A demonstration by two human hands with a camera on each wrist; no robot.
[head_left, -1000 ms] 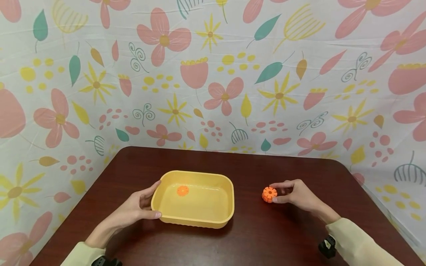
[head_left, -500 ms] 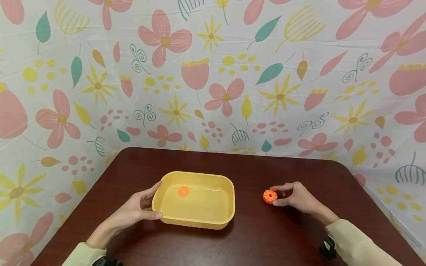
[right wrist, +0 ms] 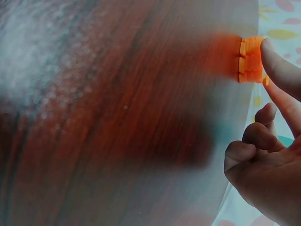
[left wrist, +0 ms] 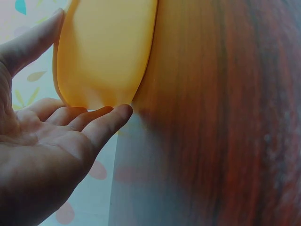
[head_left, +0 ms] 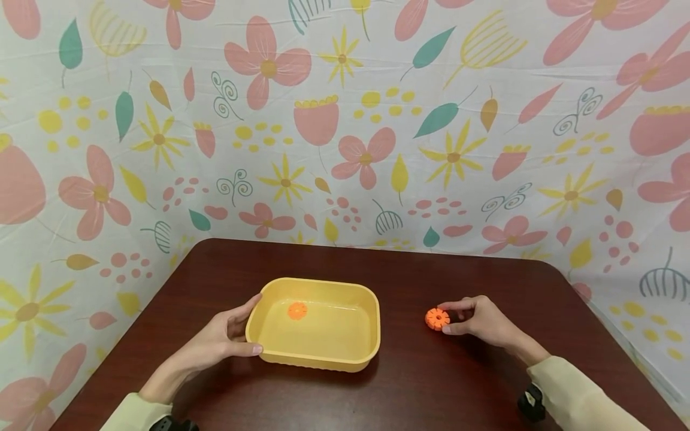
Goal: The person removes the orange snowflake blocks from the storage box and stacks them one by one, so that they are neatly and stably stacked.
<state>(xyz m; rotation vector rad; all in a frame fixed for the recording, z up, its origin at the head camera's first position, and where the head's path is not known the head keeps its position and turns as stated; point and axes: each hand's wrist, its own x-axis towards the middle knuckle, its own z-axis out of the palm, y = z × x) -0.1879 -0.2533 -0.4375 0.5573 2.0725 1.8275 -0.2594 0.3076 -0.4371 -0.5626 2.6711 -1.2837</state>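
Observation:
In the head view, my left hand (head_left: pixel 215 344) holds the left end of a yellow plastic basin (head_left: pixel 312 363), thumb at the near corner and fingers along the far side. One orange notched disc (head_left: pixel 297 310), a flower-like snowflake piece, lies flat inside it. To the right, my right hand (head_left: pixel 482 321) pinches a short stack of the same orange discs (head_left: pixel 435 318) between thumb and forefinger, low at the table. The right wrist view shows the stacked discs (right wrist: pixel 251 60) edge-on with the other fingers curled below. How many discs are stacked is hard to tell.
A dark reddish-brown table (head_left: pixel 345 401) carries everything. Behind it and to the sides hangs a white cloth (head_left: pixel 345 120) printed with flowers and leaves. A stretch of tabletop separates the basin from the disc stack.
The orange discs in my right hand have come down slightly, and the stack looks lower than a second ago. My left hand and the basin stay in place.

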